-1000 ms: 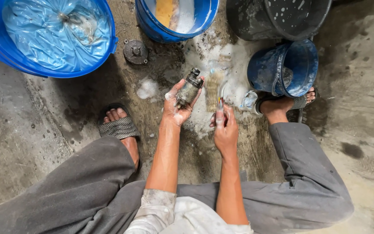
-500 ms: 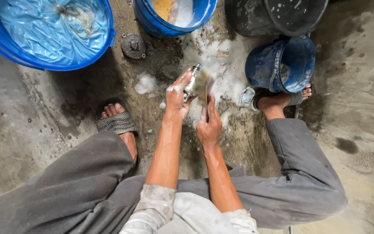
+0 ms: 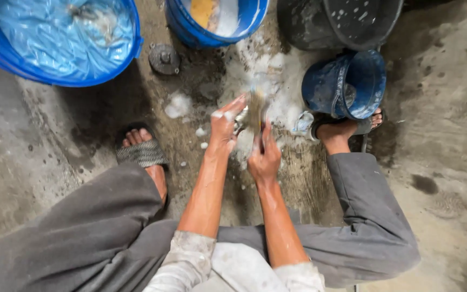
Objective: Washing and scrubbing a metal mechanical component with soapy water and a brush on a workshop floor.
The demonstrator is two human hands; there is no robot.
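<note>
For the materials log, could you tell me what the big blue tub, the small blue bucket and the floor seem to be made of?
Big blue tub: likely plastic; smooth, glossy rim.
Small blue bucket: probably plastic too, scuffed and dulled.
Floor: looks like bare concrete; rough, grey, stained with wet patches and suds.

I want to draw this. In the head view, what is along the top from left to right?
Big blue tub → round metal part → blue bucket → black bucket.
</note>
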